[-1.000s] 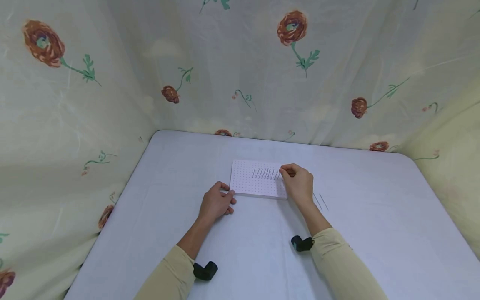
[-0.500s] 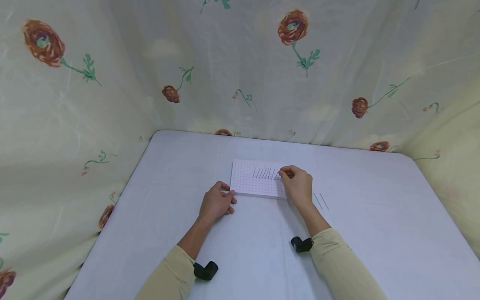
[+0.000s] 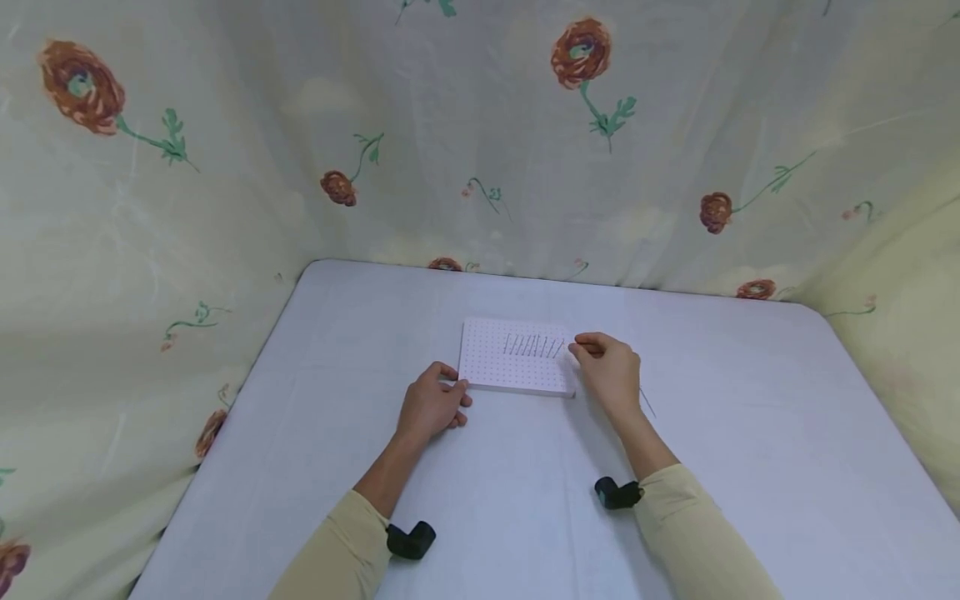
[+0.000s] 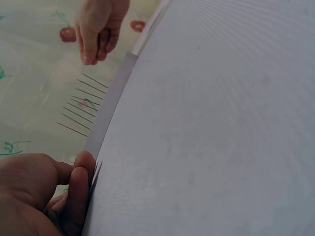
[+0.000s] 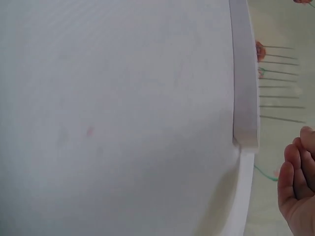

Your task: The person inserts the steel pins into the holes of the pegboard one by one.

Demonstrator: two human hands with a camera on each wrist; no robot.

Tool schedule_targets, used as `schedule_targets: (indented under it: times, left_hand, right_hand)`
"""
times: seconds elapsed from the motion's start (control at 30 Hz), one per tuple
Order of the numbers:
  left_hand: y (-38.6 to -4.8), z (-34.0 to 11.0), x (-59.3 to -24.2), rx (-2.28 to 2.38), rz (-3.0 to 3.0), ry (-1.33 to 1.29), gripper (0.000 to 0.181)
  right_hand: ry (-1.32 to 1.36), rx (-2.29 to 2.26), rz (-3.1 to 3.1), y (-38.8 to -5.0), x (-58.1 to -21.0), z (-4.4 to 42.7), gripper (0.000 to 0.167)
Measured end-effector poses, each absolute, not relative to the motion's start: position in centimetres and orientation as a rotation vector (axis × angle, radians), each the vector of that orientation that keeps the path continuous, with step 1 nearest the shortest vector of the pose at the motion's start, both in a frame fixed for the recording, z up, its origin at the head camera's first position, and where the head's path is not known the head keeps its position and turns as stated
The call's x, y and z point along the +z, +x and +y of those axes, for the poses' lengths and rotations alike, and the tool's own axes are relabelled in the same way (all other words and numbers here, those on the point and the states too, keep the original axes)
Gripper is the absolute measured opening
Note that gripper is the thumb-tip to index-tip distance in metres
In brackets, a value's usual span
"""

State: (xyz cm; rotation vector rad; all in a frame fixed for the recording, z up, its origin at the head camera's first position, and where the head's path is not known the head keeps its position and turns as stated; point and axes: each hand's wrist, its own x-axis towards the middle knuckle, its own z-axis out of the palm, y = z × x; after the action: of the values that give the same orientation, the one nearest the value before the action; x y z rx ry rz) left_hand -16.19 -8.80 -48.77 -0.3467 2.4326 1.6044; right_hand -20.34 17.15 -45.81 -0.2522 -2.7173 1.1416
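Note:
A white board with a grid of small holes lies on the white table. Several thin dark sticks stand in a row in its right half; the rightmost leans to the right. My left hand grips the board's near left corner with thumb and fingers, also visible in the left wrist view. My right hand hovers just right of the row, above the board's right edge. Its fingers are loosely bent with thumb near the index finger, and nothing shows between them. In the right wrist view the fingertips are apart from the nearest stick.
A loose thin stick lies on the white table, right of my right hand and partly hidden by it. A flowered curtain hangs behind and at both sides of the table. Black wrist cameras sit by both sleeves.
My right hand has let go of the rightmost stick and moved a little to the right. The stick stays in the board. My left hand has not moved.

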Motion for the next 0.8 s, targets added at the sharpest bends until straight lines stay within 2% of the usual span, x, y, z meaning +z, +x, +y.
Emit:
schedule_targets:
  times: [0.37, 0.8]
  left_hand:
    - [-16.4, -9.0, -48.6, 1.604, 2.447, -0.333, 0.027]
    - [-16.2, -8.8, -48.7, 1.607, 2.438, -0.331, 0.026]
  right_hand:
    - [-0.513, 1.127, -2.734, -18.2, -44.2, 22.7, 0.032]
    - [-0.636, 1.024, -2.898, -14.5, -45.1, 28.0, 0.040]
